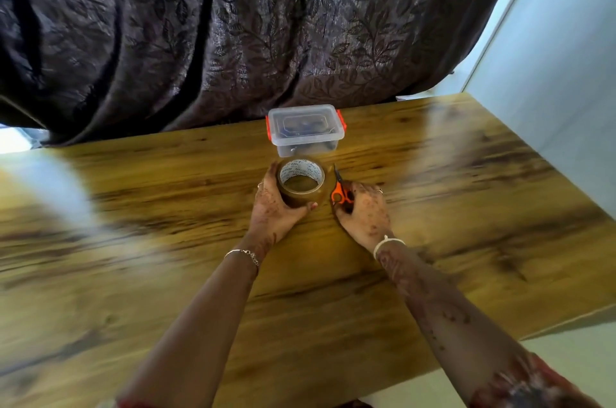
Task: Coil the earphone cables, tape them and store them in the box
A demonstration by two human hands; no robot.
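A clear plastic box with a shut lid and orange clips stands at the far middle of the wooden table. Dark shapes, perhaps earphone cables, show dimly through its walls. Just in front of it my left hand grips a roll of brown tape, fingers and thumb curled round its side. To the right of the roll my right hand holds small orange-handled scissors, blades pointing away from me toward the box.
A dark leaf-patterned curtain hangs behind the table's far edge. A pale wall runs along the right side. The table's right edge and near right corner drop off to a light floor.
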